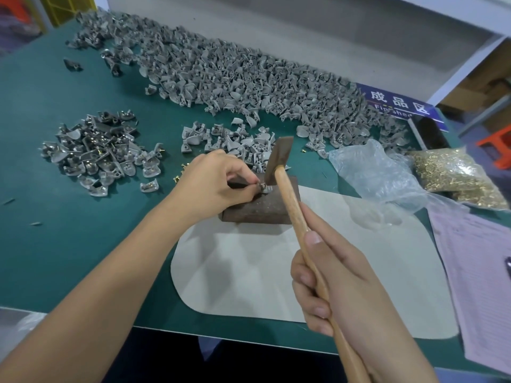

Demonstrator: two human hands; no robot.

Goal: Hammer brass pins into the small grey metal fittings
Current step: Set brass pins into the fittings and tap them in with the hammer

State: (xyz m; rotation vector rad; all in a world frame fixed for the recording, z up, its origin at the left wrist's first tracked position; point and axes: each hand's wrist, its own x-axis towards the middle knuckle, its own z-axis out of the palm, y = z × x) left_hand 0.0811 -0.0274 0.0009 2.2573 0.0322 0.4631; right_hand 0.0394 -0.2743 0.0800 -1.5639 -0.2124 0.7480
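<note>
Now the left hand (213, 181) pinches a small grey metal fitting (265, 187) on the dark brown block (260, 208), and the right hand (340, 288) grips the wooden-handled hammer (279, 158), so a crooked hit could bang those close fingertips (253, 179).

A single head-worn wide-angle camera looks forward and steeply down from the near edge of the dark green work table (55, 244). It sits close above both forearms, which enter from the bottom corners. The view faces the far side, where the long heap of small grey metal fittings (235, 70) runs left to right. Straight lines bow toward the edges. No second view exists.
</note>
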